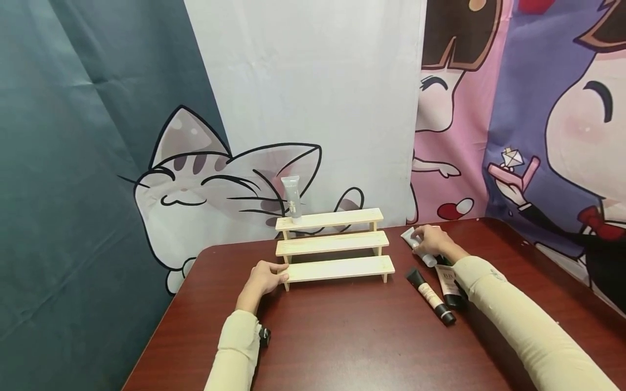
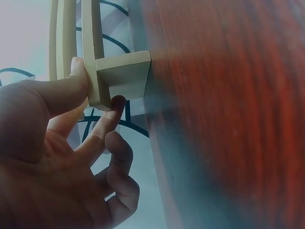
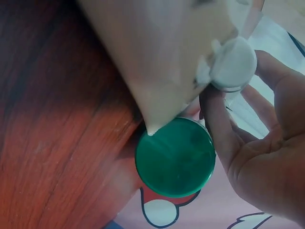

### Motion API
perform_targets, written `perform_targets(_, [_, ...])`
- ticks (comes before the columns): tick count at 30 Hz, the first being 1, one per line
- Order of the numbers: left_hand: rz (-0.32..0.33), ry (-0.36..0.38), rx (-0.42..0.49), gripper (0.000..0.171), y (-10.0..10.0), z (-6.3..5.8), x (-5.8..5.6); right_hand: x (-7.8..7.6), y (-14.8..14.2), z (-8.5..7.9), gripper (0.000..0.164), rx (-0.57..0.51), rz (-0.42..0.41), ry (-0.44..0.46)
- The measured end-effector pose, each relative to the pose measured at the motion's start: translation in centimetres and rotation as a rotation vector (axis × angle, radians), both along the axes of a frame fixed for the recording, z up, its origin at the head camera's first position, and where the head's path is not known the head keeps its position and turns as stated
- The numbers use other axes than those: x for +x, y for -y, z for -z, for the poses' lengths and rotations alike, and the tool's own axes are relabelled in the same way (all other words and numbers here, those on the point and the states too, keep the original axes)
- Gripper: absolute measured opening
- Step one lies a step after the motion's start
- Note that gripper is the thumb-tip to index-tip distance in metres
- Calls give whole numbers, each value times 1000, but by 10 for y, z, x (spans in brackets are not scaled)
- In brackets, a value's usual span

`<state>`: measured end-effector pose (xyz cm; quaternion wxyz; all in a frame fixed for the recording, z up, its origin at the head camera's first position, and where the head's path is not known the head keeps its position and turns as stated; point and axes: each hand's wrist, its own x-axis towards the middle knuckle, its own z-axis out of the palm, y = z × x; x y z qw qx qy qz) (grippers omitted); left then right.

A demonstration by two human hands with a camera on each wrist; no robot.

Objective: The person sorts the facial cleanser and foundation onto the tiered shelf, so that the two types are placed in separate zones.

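A three-tier wooden display stand (image 1: 337, 270) is on the table, and my left hand (image 1: 264, 279) pinches the left end of its lowest board. In the left wrist view, the thumb lies on top of the board (image 2: 93, 71) with a finger beneath. My right hand (image 1: 432, 241) grips a clear squeeze tube (image 1: 408, 235) just right of the stand; its white cap (image 3: 233, 67) shows in the right wrist view. A similar clear tube (image 1: 292, 198) stands cap-down at the left end of the top tier.
Below the right hand lie a beige tube with a black cap (image 1: 447, 282) and a slim black-and-beige tube (image 1: 432, 298). A green round cap (image 3: 176, 157) sits close by the right hand. Behind the brown table (image 1: 332, 336) hangs a cartoon-printed cloth (image 1: 318, 81).
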<state>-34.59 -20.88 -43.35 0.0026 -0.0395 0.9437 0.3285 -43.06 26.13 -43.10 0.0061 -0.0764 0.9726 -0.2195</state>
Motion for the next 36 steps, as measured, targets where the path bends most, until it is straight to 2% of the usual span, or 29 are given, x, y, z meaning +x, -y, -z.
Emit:
perform_targets(10, [-1,6,-3,31,1,1,2,4,2,-3,54,-85,0,-75])
perform_targets(16, [-3,7,-1,30,0,1,2,7,8,-15,57,-135,-16,-145])
perform_targets(22, [-8,12,-3,31,0,1,2,11,16,-29,61,-111,-37,-223])
perform_targets(30, [-5,18,0,31,-1,1,1,20,25,-47,66,-147,-40,-255])
perform_targets(36, [-9,17,-3,31,-1,1,0,25,32,-55,70,-214,-28,-231])
